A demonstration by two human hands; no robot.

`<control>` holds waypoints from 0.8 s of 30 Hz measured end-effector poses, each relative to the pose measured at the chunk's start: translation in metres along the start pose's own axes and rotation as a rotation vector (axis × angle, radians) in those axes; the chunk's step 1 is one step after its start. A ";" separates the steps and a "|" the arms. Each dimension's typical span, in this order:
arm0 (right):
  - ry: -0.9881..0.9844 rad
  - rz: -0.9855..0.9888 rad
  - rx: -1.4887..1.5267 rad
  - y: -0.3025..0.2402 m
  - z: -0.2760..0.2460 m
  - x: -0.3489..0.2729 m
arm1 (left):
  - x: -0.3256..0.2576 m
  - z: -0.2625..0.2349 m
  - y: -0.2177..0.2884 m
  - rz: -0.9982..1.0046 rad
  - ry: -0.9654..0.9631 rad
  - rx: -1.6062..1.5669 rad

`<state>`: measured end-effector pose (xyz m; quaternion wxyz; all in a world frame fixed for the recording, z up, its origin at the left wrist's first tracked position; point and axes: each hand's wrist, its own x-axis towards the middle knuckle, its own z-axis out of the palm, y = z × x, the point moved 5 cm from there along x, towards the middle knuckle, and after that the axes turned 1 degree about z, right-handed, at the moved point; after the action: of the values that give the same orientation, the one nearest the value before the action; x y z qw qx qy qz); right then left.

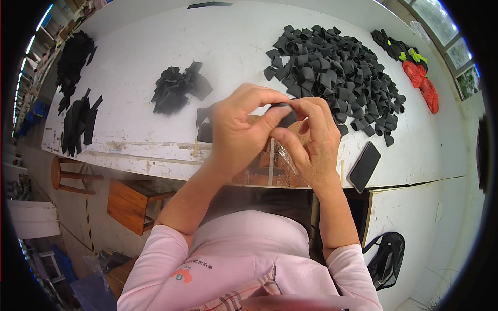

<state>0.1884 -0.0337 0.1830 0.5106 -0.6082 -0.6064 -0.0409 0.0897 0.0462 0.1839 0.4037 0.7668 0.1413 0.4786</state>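
Above the table's near edge, my left hand (239, 127) and my right hand (315, 137) meet with fingers closed on a small black fabric piece (287, 118). It curves between my thumbs and fingertips; part of it is hidden by the fingers. Two flat black fabric pieces (204, 132) lie just left of my left hand. Beyond them is a small loose heap of black fabric pieces (176, 90). A large pile of black fabric loops (337, 72) spreads behind and to the right of my right hand.
The white table (238, 46) also bears black strips (79, 122) at its left end and a dark phone (364, 167) at the near right. Red plastic bags (421, 83) lie far right. Wooden stools (127, 206) stand below left; a black bag (388, 259) sits lower right.
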 end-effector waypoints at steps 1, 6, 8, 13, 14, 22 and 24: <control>0.002 -0.001 -0.001 -0.003 -0.001 0.002 | -0.003 -0.003 -0.006 -0.086 0.037 -0.168; -0.048 0.144 0.191 -0.001 0.004 0.007 | -0.012 -0.007 -0.023 -0.322 0.175 -0.790; -0.062 0.150 0.143 -0.004 0.002 0.014 | -0.012 -0.010 -0.031 -0.304 0.180 -0.853; -0.096 0.108 0.104 -0.001 0.002 0.017 | -0.020 -0.007 -0.039 -0.370 0.201 -0.993; -0.099 0.111 0.106 0.003 0.004 0.014 | -0.022 -0.006 -0.038 -0.374 0.203 -0.992; -0.003 0.108 0.142 0.005 0.010 -0.001 | -0.028 -0.010 -0.033 -0.380 0.206 -0.716; -0.011 0.099 0.104 0.001 0.011 -0.002 | -0.029 -0.010 -0.034 -0.388 0.208 -0.685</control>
<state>0.1828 -0.0275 0.1756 0.5396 -0.6100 -0.5799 0.0194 0.0725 0.0551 0.1428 0.7020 0.4946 0.1560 0.4881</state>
